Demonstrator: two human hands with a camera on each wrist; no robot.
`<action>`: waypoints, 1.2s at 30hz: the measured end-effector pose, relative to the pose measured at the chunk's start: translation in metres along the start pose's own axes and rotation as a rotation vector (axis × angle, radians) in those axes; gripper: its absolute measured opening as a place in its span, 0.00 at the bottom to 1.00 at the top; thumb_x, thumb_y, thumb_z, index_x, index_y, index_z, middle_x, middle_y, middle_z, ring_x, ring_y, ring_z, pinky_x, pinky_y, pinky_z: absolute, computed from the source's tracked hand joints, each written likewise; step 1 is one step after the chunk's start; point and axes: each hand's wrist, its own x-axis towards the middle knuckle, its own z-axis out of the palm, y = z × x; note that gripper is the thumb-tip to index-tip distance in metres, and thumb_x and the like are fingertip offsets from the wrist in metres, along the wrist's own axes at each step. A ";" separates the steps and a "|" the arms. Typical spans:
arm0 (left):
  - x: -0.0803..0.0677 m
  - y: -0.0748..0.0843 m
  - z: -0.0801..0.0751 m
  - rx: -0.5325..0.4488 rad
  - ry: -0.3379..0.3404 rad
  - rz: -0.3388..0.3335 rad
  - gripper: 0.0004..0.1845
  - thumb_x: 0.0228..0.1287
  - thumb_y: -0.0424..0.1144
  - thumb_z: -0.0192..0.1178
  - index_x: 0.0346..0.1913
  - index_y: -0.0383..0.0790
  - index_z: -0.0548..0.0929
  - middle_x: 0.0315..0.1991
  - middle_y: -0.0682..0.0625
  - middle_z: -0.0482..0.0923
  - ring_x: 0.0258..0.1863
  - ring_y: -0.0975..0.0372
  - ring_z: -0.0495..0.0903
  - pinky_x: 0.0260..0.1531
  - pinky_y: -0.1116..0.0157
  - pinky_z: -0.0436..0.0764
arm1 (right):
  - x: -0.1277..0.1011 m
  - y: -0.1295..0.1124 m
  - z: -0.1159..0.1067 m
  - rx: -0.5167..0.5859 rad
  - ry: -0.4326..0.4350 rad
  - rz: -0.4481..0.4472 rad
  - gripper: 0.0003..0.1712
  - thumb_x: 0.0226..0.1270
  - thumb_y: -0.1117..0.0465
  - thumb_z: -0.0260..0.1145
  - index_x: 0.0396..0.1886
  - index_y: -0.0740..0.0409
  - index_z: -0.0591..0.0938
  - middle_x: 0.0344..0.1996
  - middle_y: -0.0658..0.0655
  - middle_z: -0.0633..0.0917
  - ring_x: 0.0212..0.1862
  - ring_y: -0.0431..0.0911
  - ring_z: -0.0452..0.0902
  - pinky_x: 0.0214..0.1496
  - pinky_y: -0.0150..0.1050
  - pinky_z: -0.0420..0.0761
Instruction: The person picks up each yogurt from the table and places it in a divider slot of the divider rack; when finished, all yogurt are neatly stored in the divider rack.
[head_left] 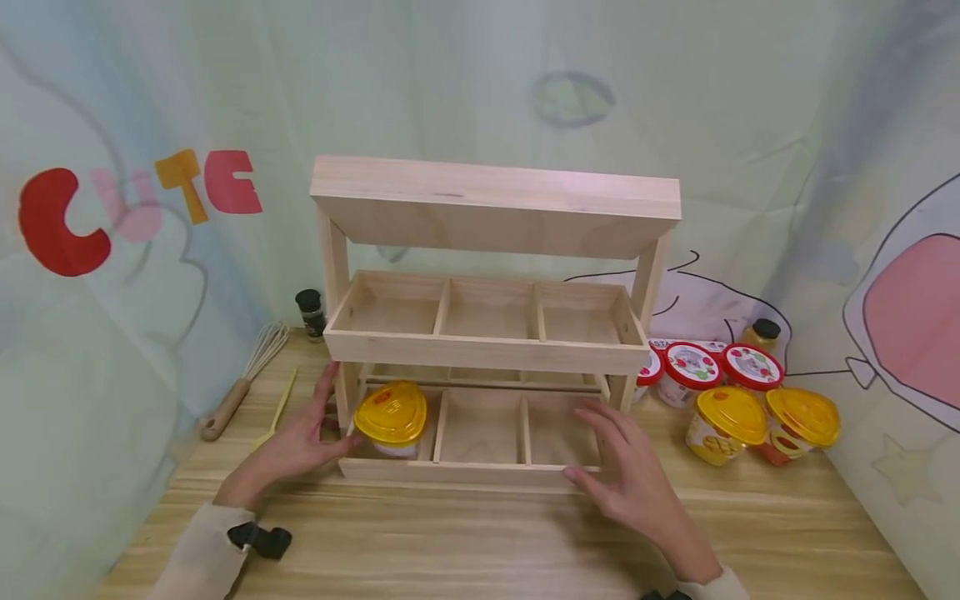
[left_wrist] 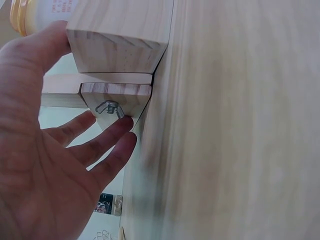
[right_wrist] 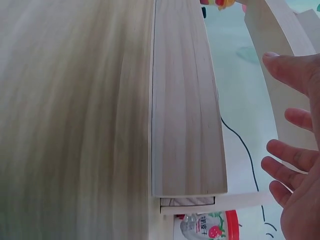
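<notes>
From the head view, a wooden rack (head_left: 487, 333) with two divided trays and a slanted top board stands near the back edge of the tabletop (head_left: 480, 542). The left hand (head_left: 303, 437) rests with fingers spread against the rack's left post, thumb by a yellow-lidded cup (head_left: 392, 421) that sits in the left compartment of the lower tray. The right hand (head_left: 626, 471) lies relaxed, fingers straight, at the front rail of the lower tray toward its right end, holding nothing. Toward the right edge of the tabletop stand two more yellow-lidded cups (head_left: 757, 425) and, behind them, red-lidded cups (head_left: 708, 367). A whisk (head_left: 243, 379) lies toward the left edge, a dark-capped bottle (head_left: 310, 312) behind it.

At the left wrist, the left hand (left_wrist: 55, 160) is spread open, fingertips (left_wrist: 122, 125) touching the wood just below a metal wing nut (left_wrist: 110, 107) on the rack's post.

At the right wrist, the right hand (right_wrist: 295, 160) is open, fingers apart, just beside the rack's pale rail (right_wrist: 185, 100); whether it touches is unclear. A red-lidded cup (right_wrist: 210, 227) shows below.
</notes>
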 end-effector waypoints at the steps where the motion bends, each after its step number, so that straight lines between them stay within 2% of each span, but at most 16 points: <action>1: 0.000 0.000 0.000 -0.002 0.001 0.000 0.72 0.60 0.33 0.78 0.87 0.48 0.27 0.79 0.17 0.54 0.56 0.33 0.87 0.46 0.48 0.93 | -0.001 0.001 -0.001 0.002 0.004 0.002 0.46 0.52 0.52 0.86 0.72 0.52 0.79 0.74 0.59 0.79 0.72 0.56 0.75 0.73 0.57 0.73; 6: 0.000 -0.001 0.000 -0.011 -0.003 0.001 0.72 0.60 0.33 0.77 0.87 0.49 0.26 0.80 0.18 0.52 0.56 0.33 0.87 0.46 0.48 0.93 | -0.005 0.005 -0.005 0.000 0.042 -0.019 0.47 0.49 0.54 0.87 0.72 0.52 0.80 0.71 0.60 0.81 0.71 0.57 0.76 0.73 0.54 0.72; 11: 0.001 -0.001 0.000 -0.014 0.001 0.011 0.72 0.60 0.32 0.77 0.86 0.49 0.26 0.80 0.18 0.52 0.55 0.33 0.87 0.45 0.50 0.93 | -0.008 0.011 -0.011 -0.022 0.074 -0.002 0.47 0.46 0.58 0.88 0.70 0.53 0.81 0.69 0.63 0.82 0.69 0.60 0.77 0.78 0.39 0.67; 17: 0.000 -0.001 0.000 -0.016 -0.002 0.005 0.72 0.61 0.33 0.77 0.86 0.50 0.25 0.80 0.18 0.52 0.55 0.34 0.87 0.45 0.50 0.93 | -0.011 0.018 -0.021 -0.033 0.079 0.054 0.45 0.46 0.61 0.88 0.68 0.59 0.82 0.70 0.64 0.82 0.68 0.61 0.76 0.71 0.50 0.69; 20: 0.000 -0.002 0.000 -0.012 -0.007 -0.002 0.72 0.62 0.33 0.77 0.86 0.49 0.25 0.79 0.17 0.52 0.55 0.34 0.87 0.45 0.50 0.93 | -0.012 0.022 -0.026 -0.032 0.089 0.065 0.45 0.46 0.62 0.87 0.69 0.59 0.81 0.70 0.64 0.81 0.68 0.61 0.76 0.74 0.40 0.66; 22: 0.000 -0.003 0.000 -0.011 -0.006 -0.010 0.71 0.62 0.33 0.76 0.86 0.50 0.25 0.79 0.18 0.53 0.55 0.34 0.87 0.45 0.51 0.93 | -0.013 0.025 -0.029 -0.028 0.093 0.076 0.46 0.47 0.63 0.87 0.70 0.58 0.81 0.71 0.63 0.81 0.69 0.62 0.75 0.76 0.29 0.60; 24: 0.000 -0.003 0.000 -0.006 -0.006 -0.018 0.71 0.62 0.34 0.76 0.87 0.50 0.25 0.80 0.19 0.52 0.56 0.35 0.87 0.46 0.52 0.93 | -0.014 0.028 -0.032 -0.028 0.095 0.094 0.47 0.46 0.64 0.87 0.70 0.56 0.81 0.71 0.63 0.81 0.70 0.62 0.74 0.77 0.22 0.54; 27: 0.001 -0.004 0.000 -0.005 -0.001 -0.011 0.71 0.62 0.34 0.76 0.87 0.50 0.26 0.80 0.18 0.52 0.55 0.34 0.87 0.46 0.52 0.93 | -0.015 0.032 -0.036 -0.035 0.101 0.113 0.47 0.47 0.64 0.87 0.71 0.56 0.80 0.71 0.64 0.81 0.71 0.64 0.73 0.78 0.23 0.53; 31: 0.001 -0.004 0.000 -0.011 0.002 0.003 0.71 0.61 0.33 0.77 0.87 0.49 0.26 0.79 0.17 0.52 0.55 0.32 0.86 0.45 0.51 0.93 | -0.016 0.037 -0.042 -0.044 0.129 0.121 0.46 0.46 0.64 0.87 0.70 0.58 0.81 0.69 0.66 0.82 0.71 0.67 0.74 0.80 0.30 0.57; 36: 0.000 -0.004 0.000 -0.009 0.000 -0.010 0.71 0.62 0.33 0.76 0.87 0.50 0.25 0.81 0.18 0.50 0.57 0.32 0.85 0.46 0.52 0.93 | -0.017 0.042 -0.048 -0.041 0.162 0.118 0.47 0.45 0.66 0.86 0.70 0.58 0.81 0.69 0.66 0.82 0.69 0.66 0.75 0.77 0.22 0.53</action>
